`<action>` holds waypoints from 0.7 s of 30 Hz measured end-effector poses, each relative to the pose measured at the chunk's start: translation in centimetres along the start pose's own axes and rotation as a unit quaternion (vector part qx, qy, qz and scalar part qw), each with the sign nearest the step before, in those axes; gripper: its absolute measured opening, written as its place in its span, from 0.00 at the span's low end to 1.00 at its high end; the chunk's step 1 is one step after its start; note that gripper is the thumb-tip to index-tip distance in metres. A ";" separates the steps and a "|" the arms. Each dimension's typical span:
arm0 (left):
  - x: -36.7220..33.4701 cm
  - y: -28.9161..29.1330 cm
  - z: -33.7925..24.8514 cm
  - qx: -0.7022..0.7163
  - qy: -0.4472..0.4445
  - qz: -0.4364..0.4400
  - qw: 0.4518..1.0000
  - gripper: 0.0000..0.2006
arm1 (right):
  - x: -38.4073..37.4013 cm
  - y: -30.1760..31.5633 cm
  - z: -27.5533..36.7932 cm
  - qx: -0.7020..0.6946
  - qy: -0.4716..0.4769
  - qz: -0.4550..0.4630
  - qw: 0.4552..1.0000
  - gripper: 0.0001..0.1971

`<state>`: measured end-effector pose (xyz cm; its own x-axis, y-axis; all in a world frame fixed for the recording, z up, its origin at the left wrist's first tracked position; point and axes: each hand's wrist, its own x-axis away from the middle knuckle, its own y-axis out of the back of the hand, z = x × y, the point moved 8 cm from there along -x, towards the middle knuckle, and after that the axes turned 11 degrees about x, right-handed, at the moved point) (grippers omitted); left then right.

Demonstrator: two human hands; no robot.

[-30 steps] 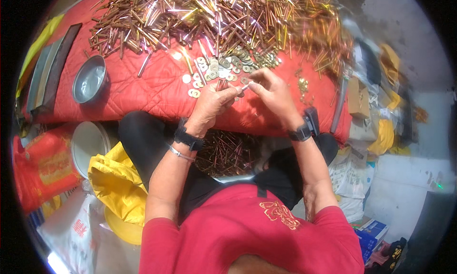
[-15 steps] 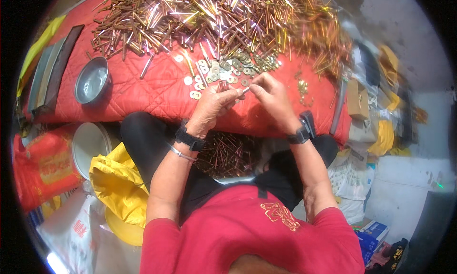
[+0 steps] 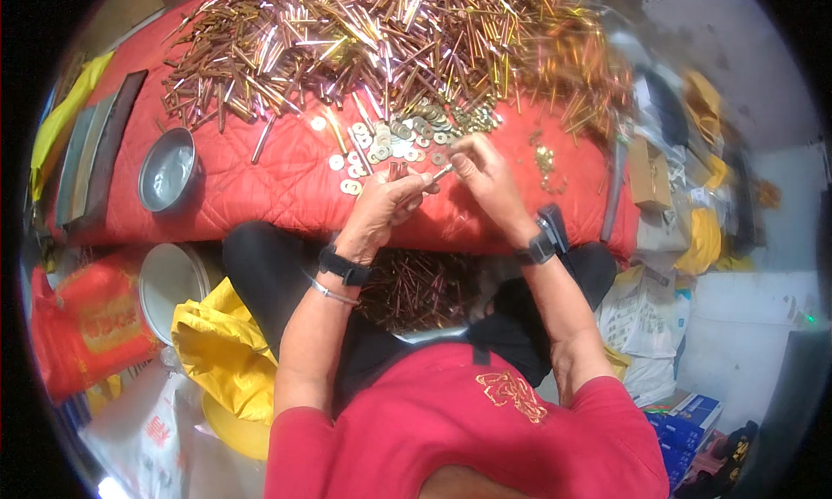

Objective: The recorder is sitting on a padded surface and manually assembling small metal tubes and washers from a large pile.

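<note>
In front of me, my left hand (image 3: 387, 197) is closed with the thumb and fingers around a short silvery metal bolt (image 3: 442, 173). More copper-coloured rods (image 3: 398, 169) stick up out of the same hand. My right hand (image 3: 482, 175) pinches at the bolt's far end; whatever small part may be between its fingertips is hidden. Just beyond my hands, flat round washers (image 3: 381, 142) lie loose on a red quilted cover (image 3: 286, 191). Small brass-coloured nuts (image 3: 477, 116) are heaped beside them.
A large pile of long golden bolts (image 3: 373, 39) covers the far side. At left are a grey metal bowl (image 3: 168, 169) and dark strips (image 3: 104, 143). More rods (image 3: 416, 291) lie below between my legs. A cardboard box (image 3: 648, 174) stands at right, a yellow bag (image 3: 221, 347) lower left.
My right hand has shifted slightly, and more of the bolt shows between the two hands. The whole view has moved a little; the piles look unchanged.
</note>
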<state>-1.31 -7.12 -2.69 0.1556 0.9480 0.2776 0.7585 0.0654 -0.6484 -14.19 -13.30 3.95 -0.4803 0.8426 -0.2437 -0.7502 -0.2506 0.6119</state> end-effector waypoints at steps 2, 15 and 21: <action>0.0 -0.1 0.2 0.008 0.011 -0.003 1.000 0.10 | 0.2 -0.5 0.6 -0.091 -0.020 0.016 0.996 0.11; 1.2 -2.8 -1.3 -0.339 -0.131 0.052 0.930 0.13 | 1.8 -1.6 0.5 -0.152 -0.159 0.331 0.918 0.15; 0.4 -1.0 -1.3 -0.343 -0.119 0.003 0.932 0.13 | -3.3 4.5 -4.5 0.071 -0.109 0.037 0.991 0.10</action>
<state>-1.18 -7.20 -0.94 0.0796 0.9951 0.0579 0.9967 -0.0785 -0.0204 -18.02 -19.39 4.16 -0.4105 0.9112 -0.0357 -0.6374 -0.2587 0.7258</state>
